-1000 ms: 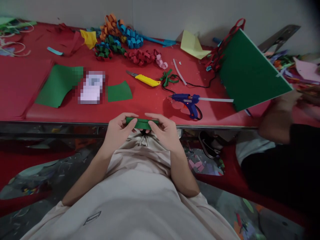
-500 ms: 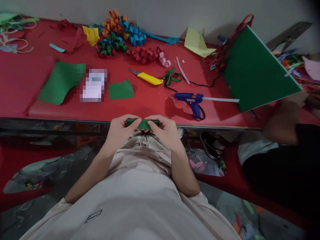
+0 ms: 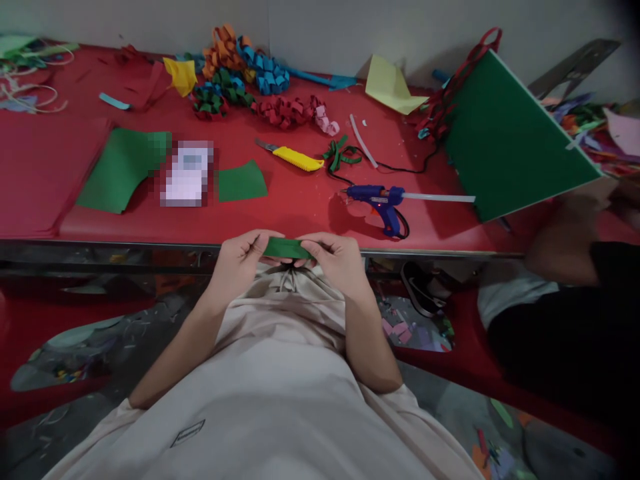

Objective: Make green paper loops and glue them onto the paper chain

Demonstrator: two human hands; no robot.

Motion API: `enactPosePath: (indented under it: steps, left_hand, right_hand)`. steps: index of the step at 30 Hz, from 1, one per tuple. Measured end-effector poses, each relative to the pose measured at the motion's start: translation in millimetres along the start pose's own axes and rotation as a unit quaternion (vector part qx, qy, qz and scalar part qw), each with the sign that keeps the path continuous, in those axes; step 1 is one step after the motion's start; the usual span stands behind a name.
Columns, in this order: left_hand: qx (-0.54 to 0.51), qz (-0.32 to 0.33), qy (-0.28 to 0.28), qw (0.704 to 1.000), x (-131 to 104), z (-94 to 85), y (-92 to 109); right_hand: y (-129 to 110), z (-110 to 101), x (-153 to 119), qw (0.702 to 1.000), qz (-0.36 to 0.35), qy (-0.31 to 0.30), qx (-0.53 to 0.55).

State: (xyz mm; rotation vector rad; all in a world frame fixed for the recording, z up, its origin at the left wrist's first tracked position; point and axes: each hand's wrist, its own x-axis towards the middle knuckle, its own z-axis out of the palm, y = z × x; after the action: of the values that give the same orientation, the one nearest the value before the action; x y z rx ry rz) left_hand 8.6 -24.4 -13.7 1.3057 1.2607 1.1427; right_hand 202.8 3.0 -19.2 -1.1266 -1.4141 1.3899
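Left hand (image 3: 238, 263) and right hand (image 3: 344, 261) pinch a green strip (image 3: 288, 248) between them, near the table edge (image 3: 440, 253), red tabletop (image 3: 295, 208) stretching ahead to the yellow cutter (image 3: 299, 159).

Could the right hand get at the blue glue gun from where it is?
Probably yes: the blue glue gun lies near the right hand with nothing standing between them, though that hand is busy pinching green paper.
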Motion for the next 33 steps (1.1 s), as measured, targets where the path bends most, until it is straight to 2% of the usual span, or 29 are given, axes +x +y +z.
enactPosePath:
  steps: [3, 5, 8, 10, 12, 15, 22, 30, 33]
  left_hand:
    - [0.006, 0.015, -0.014, 1.0, -2, -7.8, -5]
    - [0.074, 0.074, -0.023, 0.994, -3, -15.1, -7]
    - [0.195, 0.192, -0.048, 0.961, -2, -23.4, -9]
    - [0.238, 0.241, -0.033, 0.94, -1, -24.2, -10]
    - [0.253, 0.26, 0.003, 0.932, -1, -21.5, -10]
    - [0.24, 0.254, 0.029, 0.937, -1, -15.1, -8]
    - [0.17, 0.206, 0.03, 0.963, -1, -7.9, -1]
    - [0.114, 0.133, 0.087, 0.981, -3, -0.6, -4]
    - [0.097, 0.115, 0.096, 0.984, -2, 2.1, -2]
  right_hand:
    - [3, -3, 1, 1.0, 0.01, 0.001, 0.019]
    - [4, -5, 1, 0.999, 0.025, 0.002, 0.037]
    - [1, -6, 0, 0.998, 0.04, -0.002, 0.053]
    - [0, -6, 0, 0.998, 0.04, -0.013, 0.054]
    - [-1, -5, 0, 0.998, 0.031, -0.025, 0.054]
    - [1, -4, -1, 0.998, 0.01, -0.036, 0.055]
    - [3, -5, -1, 0.998, -0.037, -0.032, 0.029]
    - [1, -3, -1, 0.994, -0.097, -0.027, -0.031]
    - [2, -2, -1, 0.997, -0.079, -0.017, -0.013]
